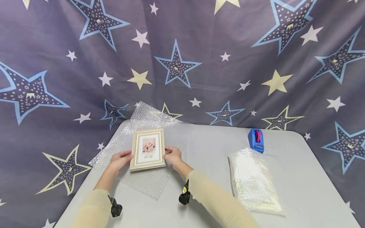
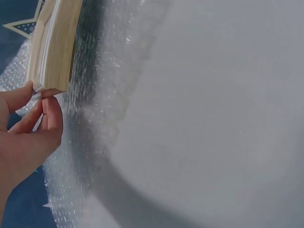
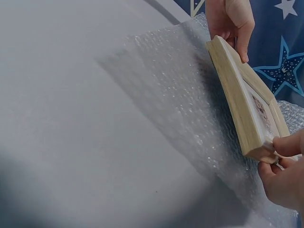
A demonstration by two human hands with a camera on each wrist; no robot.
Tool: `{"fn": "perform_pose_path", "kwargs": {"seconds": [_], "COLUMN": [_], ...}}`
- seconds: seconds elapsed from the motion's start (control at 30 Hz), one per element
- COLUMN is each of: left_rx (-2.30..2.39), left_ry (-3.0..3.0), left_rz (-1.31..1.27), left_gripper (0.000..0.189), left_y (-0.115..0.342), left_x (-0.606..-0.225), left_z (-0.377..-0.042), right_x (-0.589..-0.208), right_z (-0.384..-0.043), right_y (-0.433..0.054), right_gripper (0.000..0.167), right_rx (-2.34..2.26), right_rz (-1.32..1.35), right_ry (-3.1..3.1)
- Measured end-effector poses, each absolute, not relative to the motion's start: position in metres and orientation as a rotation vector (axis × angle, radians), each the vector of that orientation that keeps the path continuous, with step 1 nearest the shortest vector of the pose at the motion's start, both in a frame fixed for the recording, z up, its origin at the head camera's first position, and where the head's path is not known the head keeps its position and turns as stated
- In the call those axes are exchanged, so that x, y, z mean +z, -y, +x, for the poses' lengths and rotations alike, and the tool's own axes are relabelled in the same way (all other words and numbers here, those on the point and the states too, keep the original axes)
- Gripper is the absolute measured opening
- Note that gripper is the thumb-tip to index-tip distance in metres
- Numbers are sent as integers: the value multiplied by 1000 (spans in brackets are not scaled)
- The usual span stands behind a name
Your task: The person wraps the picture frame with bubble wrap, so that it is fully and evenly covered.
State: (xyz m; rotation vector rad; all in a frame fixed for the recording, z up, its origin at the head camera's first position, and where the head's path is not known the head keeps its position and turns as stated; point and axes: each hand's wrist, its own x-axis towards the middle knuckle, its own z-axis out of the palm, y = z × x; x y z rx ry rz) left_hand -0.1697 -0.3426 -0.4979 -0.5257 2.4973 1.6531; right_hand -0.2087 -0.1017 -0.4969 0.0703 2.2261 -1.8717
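Note:
A cream-coloured wooden picture frame [image 1: 138, 155] with a floral print is held tilted over a sheet of bubble wrap [image 1: 148, 182]. My left hand [image 1: 119, 161] pinches its left side, thumb on the front and fingers behind. On the right side my right hand [image 1: 174, 157] pinches it the same way. In the left wrist view the left hand [image 2: 33, 126] grips the edge of the picture frame [image 2: 59, 47]. The right wrist view has the right hand [image 3: 284, 173] at one corner and a gap between the picture frame [image 3: 235, 99] and the bubble wrap [image 3: 166, 90].
A bubble-wrapped package [image 1: 253, 180] lies on the right part of the grey table [image 1: 211, 152]. Behind it stands a blue tape dispenser [image 1: 255, 141] with a pink core. A star-patterned curtain [image 1: 199, 72] hangs behind the table, and the bubble wrap's far corner reaches up against it.

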Motion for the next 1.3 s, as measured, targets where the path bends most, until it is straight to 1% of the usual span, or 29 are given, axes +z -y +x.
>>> {"fn": "perform_pose_path", "kwargs": {"seconds": [0.3,0.5,0.67,1.0,1.3], "left_rx": [1656,1617,1590,1587,1577], "left_ry": [-2519,-2520,-2535,-2587,-2587], "left_rz": [-608,-679,-685,-616,-512], "left_gripper": [47,47,46,44,44], "left_y": [333,328,324,312,298], "left_x": [-502,-505,-508,-508,-518], "left_z": [-171,-174,-176,-176,-180], "right_x": [-501,-506,-508,-513,-515], "right_z": [-211,-212,-213,-210,-207], "right_y": [100,98,94,78,60], "right_gripper": [45,45,45,46,47], "right_rx": [-1866,-1848,-1860,-1897,-1894], "right_rz": [58,66,82,86,102], "right_ry": [-2228,-2243,-2239,-2187,-2217]}}
